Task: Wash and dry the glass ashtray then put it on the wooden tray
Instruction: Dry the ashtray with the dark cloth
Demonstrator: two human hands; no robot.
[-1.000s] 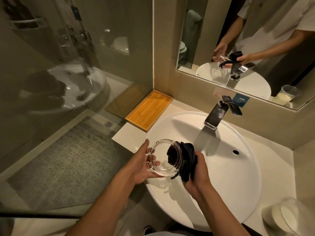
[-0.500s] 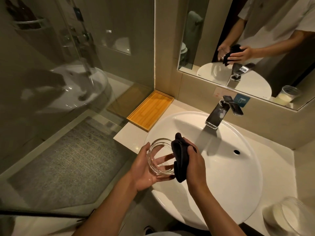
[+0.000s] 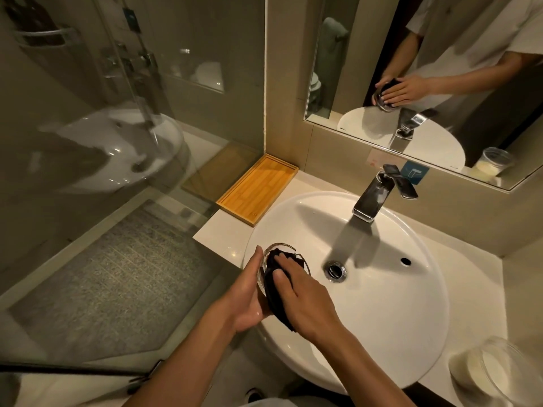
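My left hand (image 3: 245, 295) cups the clear glass ashtray (image 3: 280, 247) from below and from the left, over the left rim of the white basin (image 3: 382, 333). A black cloth (image 3: 277, 284) fills the ashtray's bowl, and my right hand (image 3: 302, 301) lies flat on top of it, fingers pressing the cloth into the glass. Only the ashtray's far rim shows past the cloth. The wooden tray (image 3: 258, 189) lies on the counter in the corner, behind and left of the basin, with nothing on it.
A chrome faucet (image 3: 373, 198) stands at the back of the basin, above the drain (image 3: 335, 270). A glass jar (image 3: 493, 377) sits at the right front of the counter. A glass shower partition (image 3: 132, 142) borders the counter on the left. A mirror (image 3: 426, 69) hangs above.
My right hand has moved from the ashtray's side to on top of it, pushing the cloth inside the bowl. The ashtray has turned from tilted sideways to facing up.
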